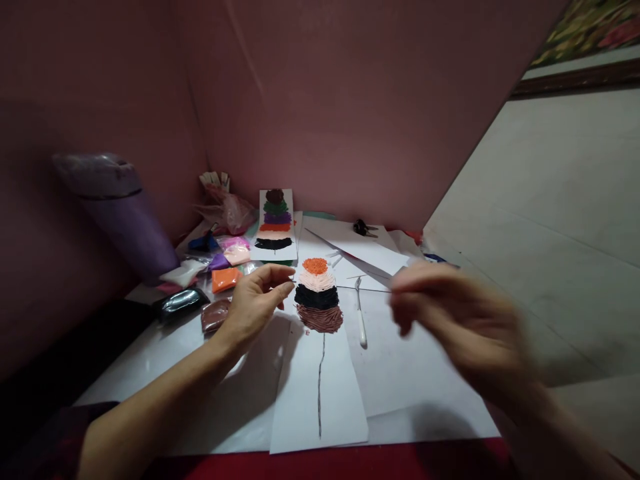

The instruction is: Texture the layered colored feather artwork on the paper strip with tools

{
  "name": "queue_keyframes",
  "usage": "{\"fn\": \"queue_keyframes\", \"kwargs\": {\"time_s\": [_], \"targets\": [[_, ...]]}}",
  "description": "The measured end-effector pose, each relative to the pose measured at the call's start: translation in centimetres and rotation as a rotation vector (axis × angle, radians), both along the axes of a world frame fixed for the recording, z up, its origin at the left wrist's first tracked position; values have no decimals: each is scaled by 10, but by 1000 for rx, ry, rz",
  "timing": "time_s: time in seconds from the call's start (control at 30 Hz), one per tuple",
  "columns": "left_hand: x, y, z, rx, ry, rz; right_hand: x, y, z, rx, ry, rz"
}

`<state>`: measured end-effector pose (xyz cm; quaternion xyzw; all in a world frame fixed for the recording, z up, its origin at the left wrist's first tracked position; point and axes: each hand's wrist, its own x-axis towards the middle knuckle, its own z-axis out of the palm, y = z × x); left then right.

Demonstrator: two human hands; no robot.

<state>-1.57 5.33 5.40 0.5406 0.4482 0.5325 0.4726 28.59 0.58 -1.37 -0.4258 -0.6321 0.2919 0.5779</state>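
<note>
In the middle lies a white paper strip (pixel 320 393) with a drawn dark stem. Textured clay bands in orange, pale pink, black and brown (pixel 320 319) are stacked on its upper part. My left hand (pixel 260 297) hovers at the left edge of these bands, thumb and forefinger brought close together; something tiny and dark at the fingertips is too small to name. To the right, my right hand (pixel 450 313) is raised above the paper and smeared by motion, so its fingers are unclear. Between the bands and that hand rests a white-handled tool (pixel 361 317).
Behind stands a card with several coloured clay bands (pixel 274 227). Clay packets, including an orange one (pixel 226 279) and a black one (pixel 181 303), lie at left near a purple roll (pixel 125 213). White sheets (pixel 365 247) and a black clip (pixel 361 228) lie at the back.
</note>
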Motion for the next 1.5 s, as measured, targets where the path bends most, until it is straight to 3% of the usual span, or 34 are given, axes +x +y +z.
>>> {"fn": "queue_keyframes", "kwargs": {"time_s": [0.1,0.17,0.23,0.4,0.5,0.6,0.7,0.83,0.9,1.07,1.2,1.5], "targets": [[-3,3,1,5,70,45,-34,17,58,94,-965,99],[-4,3,2,-11,113,38,-50,19,75,141,-1305,112],[-5,3,1,-24,145,17,-56,20,74,159,-1442,170],[-2,1,-3,-112,140,-70,-43,20,53,256,-1515,252],[-1,1,-4,-166,172,-80,-36,19,50,384,-1340,221],[0,-1,-6,-171,287,-152,-49,12,54,500,-850,112],[1,-3,-11,-175,334,-253,-79,2,58,299,-265,-55],[4,-4,-20,-245,243,-332,-108,-3,53,-23,196,-62],[4,-4,-22,-278,208,-340,-108,-2,46,-93,275,-72],[6,-5,-21,-225,265,-358,-95,0,37,-25,259,-131],[9,-9,-22,-209,270,-367,-95,-1,36,-66,226,-102],[11,-10,-36,13,355,-347,-93,-2,34,-159,240,-83]]}}
